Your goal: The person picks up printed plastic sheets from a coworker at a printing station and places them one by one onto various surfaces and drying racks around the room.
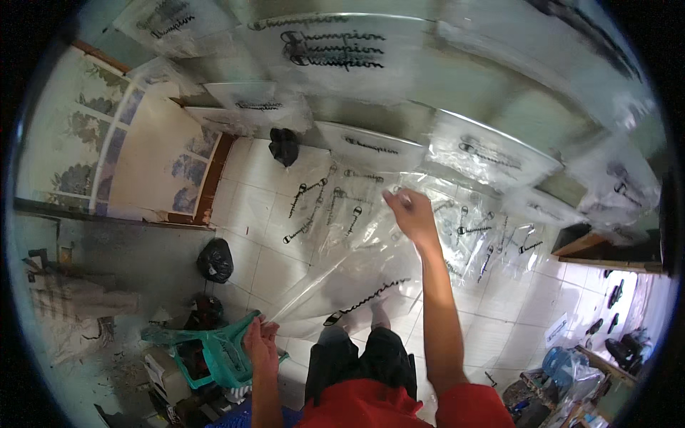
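Observation:
A large clear plastic bag (354,282) with black script printing stretches slantwise in front of my legs, between my two hands. My right hand (410,214), arm reaching forward, is closed on its far edge, the fingers slightly blurred. Low on the left, my left hand (262,344) pinches the bag's near corner. Just beside that hand is a green plastic basket-like thing (221,349) with open sides; I cannot tell if the hand touches it. Beyond the right hand, several similar printed bags (478,235) lie spread over the floor.
Clear printed sheets (371,146) hang or lean along the far wall. A black plastic bag (215,260) stands on the tiled floor (250,192) at left, another dark bundle (284,146) farther off. A blue water jug (564,365) and clutter fill the lower right; dark footwear (624,349) is at far right.

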Demonstrator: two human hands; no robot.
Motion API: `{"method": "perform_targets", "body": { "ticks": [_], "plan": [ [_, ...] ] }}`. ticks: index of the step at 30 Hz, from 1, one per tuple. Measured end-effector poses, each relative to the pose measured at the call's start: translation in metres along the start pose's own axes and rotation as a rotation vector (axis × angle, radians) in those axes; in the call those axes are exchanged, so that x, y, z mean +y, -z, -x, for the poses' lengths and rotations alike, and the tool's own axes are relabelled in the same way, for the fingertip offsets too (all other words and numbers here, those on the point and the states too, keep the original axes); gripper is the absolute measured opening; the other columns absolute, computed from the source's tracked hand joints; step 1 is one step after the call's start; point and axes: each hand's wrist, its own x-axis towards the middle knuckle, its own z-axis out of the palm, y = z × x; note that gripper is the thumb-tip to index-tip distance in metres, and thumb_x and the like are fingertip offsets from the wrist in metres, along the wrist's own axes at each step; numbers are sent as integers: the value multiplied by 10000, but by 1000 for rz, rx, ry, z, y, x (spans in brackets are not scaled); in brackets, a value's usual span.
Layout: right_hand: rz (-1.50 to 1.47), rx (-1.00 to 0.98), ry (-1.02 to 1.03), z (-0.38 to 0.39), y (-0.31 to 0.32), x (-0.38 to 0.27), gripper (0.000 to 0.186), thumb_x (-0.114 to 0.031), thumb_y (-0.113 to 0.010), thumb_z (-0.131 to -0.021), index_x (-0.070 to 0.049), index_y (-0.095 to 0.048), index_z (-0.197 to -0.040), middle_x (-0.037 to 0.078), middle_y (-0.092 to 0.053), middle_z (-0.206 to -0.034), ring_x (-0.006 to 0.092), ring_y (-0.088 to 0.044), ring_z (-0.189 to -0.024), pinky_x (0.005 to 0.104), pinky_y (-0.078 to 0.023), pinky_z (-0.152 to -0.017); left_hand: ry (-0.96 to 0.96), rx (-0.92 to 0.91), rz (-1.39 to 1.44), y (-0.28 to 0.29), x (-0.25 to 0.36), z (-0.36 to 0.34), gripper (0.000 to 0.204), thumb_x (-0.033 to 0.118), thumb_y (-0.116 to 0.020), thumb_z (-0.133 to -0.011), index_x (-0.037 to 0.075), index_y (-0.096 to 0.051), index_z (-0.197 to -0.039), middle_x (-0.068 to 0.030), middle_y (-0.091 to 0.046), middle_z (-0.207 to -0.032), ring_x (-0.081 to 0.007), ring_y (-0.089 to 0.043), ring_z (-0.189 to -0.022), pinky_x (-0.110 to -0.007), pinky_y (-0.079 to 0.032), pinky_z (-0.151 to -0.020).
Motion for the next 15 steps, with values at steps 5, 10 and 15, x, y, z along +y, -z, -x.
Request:
{"method": "perform_targets", "body": {
  "ticks": [5, 10, 15],
  "plan": [
    [345, -526, 116, -228, -62, -29, 396, -414, -646, -874, -35, -685, -981, 109, -640, -721, 198, -590, -654, 355, -504, -670, 102, -168, 42, -76, 28, -53, 333, 229, -545, -991, -25, -538, -1206, -154, -641, -1096, -249, -629, -1021, -386, -469, -997],
    [344, -738, 143, -366, -77, -134, 354, -437, -648, -878, -92, -691, -950, 23, -636, -785, 152, -585, -691, 317, -494, -675, 27, -403, 69, -150, 54, -147, 467, 323, -471, -1018, -42, -475, -1310, -212, -582, -1258, -287, -553, -1199, -401, -391, -1084],
    [325, -522, 126, -399, -70, -175, 318, -387, -618, -914, -93, -678, -1022, 26, -673, -973, 137, -623, -916, 327, -495, -781, -32, -453, 124, -218, 97, -203, 457, 295, -465, -1023, -57, -468, -1315, -204, -569, -1284, -284, -537, -1218, -390, -356, -1100]
  ]
}}
